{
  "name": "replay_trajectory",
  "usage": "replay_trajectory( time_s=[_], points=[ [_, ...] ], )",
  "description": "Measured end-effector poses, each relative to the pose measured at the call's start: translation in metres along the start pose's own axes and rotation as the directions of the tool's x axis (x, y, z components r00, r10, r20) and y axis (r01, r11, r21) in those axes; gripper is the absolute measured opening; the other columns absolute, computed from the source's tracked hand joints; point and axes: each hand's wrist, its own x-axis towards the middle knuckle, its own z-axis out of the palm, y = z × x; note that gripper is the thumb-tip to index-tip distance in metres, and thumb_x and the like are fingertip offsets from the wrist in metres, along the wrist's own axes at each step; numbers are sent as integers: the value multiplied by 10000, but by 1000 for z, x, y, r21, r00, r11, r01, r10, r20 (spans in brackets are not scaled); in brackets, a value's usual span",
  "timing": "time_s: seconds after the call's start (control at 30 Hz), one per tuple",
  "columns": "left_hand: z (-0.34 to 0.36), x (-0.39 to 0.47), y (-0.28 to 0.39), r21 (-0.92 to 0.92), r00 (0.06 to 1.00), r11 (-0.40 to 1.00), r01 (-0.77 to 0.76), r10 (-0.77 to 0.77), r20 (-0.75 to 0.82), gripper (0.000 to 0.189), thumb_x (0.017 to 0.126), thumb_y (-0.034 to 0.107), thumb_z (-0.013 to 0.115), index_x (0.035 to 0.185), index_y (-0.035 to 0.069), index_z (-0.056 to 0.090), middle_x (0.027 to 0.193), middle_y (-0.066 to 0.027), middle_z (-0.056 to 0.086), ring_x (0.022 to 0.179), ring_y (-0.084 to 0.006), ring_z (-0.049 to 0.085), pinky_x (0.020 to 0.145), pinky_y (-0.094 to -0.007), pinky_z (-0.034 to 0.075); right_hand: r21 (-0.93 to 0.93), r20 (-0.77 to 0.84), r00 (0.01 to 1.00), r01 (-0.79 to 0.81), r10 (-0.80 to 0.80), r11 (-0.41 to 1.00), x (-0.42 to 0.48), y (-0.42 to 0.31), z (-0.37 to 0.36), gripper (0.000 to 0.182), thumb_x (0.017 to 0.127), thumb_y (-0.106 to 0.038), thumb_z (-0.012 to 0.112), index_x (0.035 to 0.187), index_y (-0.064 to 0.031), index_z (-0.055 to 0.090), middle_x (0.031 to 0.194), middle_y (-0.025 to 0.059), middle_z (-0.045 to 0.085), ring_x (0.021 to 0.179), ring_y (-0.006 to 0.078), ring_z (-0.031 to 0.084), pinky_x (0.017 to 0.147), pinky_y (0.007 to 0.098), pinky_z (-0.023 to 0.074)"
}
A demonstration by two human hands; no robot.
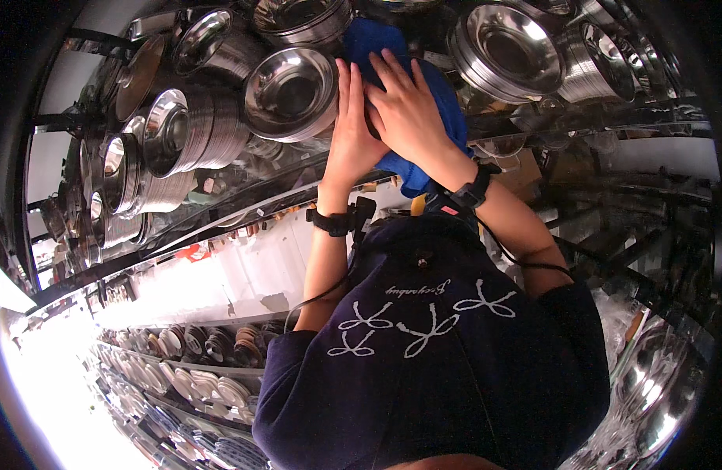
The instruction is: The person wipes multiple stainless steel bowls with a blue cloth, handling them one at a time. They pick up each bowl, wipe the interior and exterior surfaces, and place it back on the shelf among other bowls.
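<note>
My left hand (350, 129) is held upright with its fingers straight and its thumb spread to the right. Its fingers lie along the right side of a stack of shiny metal bowls (299, 91); whether they press on it I cannot tell. Beside it my right hand (409, 111) rests palm down on a blue cloth (446, 100), fingers somewhat apart. That cloth drapes over the shelf edge, between the bowl stack and a wider stack of metal basins (508, 53). What lies under the cloth and both palms is hidden. Each wrist wears a black strap with a small device.
More stacked metal bowls (184, 132) line the shelf on the left, with a metal lid (138, 79) behind. Another stack (596, 64) stands at the right. Black shelf rails (178, 235) run below. Lower left are racks of dishes (208, 382); plastic-wrapped metalware (649, 382) lies lower right.
</note>
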Motion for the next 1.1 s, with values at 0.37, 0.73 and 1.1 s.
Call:
replay_trajectory(
  time_s=[0.37, 0.73, 1.1],
  points=[
    [-2, -1, -4, 9, 993, 1000, -15, 13, 117, 1081, 633, 61, 799, 1533, -15, 205, 1584, -267, 200, 1476, -413, 194, 1188, -456, 239, 251, 109, 986, 98, -128, 963, -33, 15, -29, 135, 780, -78, 652, 899, -77, 716, 1465, 93, 477, 1447, 271, 318, 1188, 539, 207],
    [1, -6, -15, -11, 987, 999, 42, -39, 155, 1061, 628, 187, 863, 1495, -36, 293, 1473, -297, 396, 1385, -419, 375, 1150, -462, 302, 158, 69, 992, -118, 108, 980, -83, 23, -40, 585, 907, -168, 639, 1461, -242, 467, 1593, 124, 267, 1436, 425, 274, 1150, 564, 292],
    [1, -4, -12, 17, 991, 996, 87, -88, 104, 1043, 662, 236, 883, 1510, 22, 315, 1480, -240, 427, 1351, -368, 452, 1099, -412, 392, 137, -35, 955, -286, 293, 948, -43, 39, -19, 540, 983, -351, 544, 1424, -60, 435, 1386, 301, 441, 1214, 484, 494, 1025, 501, 435]
  ],
)
